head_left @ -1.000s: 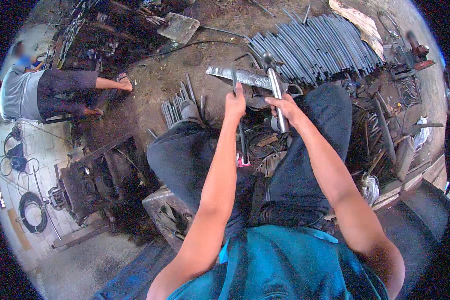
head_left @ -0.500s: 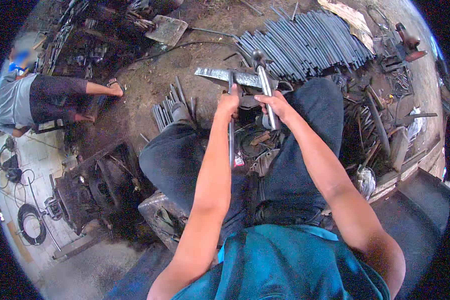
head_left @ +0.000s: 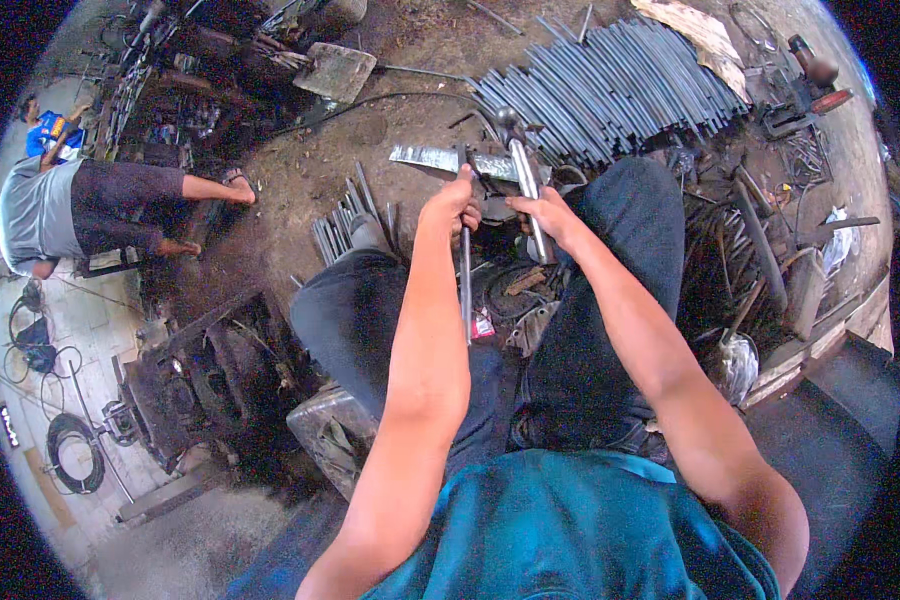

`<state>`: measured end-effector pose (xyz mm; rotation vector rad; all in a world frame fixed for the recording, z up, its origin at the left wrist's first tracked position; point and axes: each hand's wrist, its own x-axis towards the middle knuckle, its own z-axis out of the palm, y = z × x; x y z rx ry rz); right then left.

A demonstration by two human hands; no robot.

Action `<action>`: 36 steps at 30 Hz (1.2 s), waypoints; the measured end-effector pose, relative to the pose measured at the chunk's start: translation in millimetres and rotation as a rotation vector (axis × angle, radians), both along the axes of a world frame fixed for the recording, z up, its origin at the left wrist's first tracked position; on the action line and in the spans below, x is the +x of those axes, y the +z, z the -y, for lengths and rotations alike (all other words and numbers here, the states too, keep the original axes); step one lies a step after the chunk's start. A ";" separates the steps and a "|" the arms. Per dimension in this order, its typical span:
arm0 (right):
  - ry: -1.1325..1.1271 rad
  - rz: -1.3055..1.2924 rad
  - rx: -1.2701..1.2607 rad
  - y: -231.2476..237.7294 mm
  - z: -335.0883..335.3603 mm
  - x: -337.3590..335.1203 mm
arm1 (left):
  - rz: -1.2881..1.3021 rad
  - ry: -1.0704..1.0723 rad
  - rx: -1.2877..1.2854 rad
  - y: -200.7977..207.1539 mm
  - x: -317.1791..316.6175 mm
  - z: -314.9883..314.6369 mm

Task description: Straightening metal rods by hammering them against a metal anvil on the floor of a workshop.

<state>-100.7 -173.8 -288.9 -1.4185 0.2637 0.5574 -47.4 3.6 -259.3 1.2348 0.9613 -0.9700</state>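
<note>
My left hand [head_left: 452,203] grips a thin metal rod [head_left: 466,285] that runs from my fist back toward my lap. Its far end lies on a flat steel plate [head_left: 432,158] between my knees. My right hand [head_left: 547,211] is closed round the silvery handle of a hammer [head_left: 523,182], whose dark head [head_left: 507,118] sits just beyond the plate. Both hands are close together above the plate.
A big heap of grey metal rods [head_left: 620,85] lies ahead on the dirt floor. A smaller bundle of rods [head_left: 342,215] rests by my left knee. A seated person [head_left: 90,205] is at far left. A dark machine [head_left: 205,375] stands low left, scrap metal [head_left: 770,250] on the right.
The view has shifted a little, so plate, hammer and hands sit slightly lower and left in the picture. Both hands keep their hold on rod and hammer.
</note>
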 end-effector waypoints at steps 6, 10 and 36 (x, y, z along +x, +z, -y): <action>0.044 -0.011 0.005 5.1 -3.0 4.9 | 0.185 0.018 -0.020 -31.9 -10.3 -10.4; 0.089 -0.056 -0.038 -2.4 6.3 4.5 | 0.303 -0.099 0.218 -32.1 -20.5 13.6; -0.018 0.192 -0.775 25.0 -15.7 -14.0 | 0.772 -0.233 0.757 -45.6 -47.3 17.5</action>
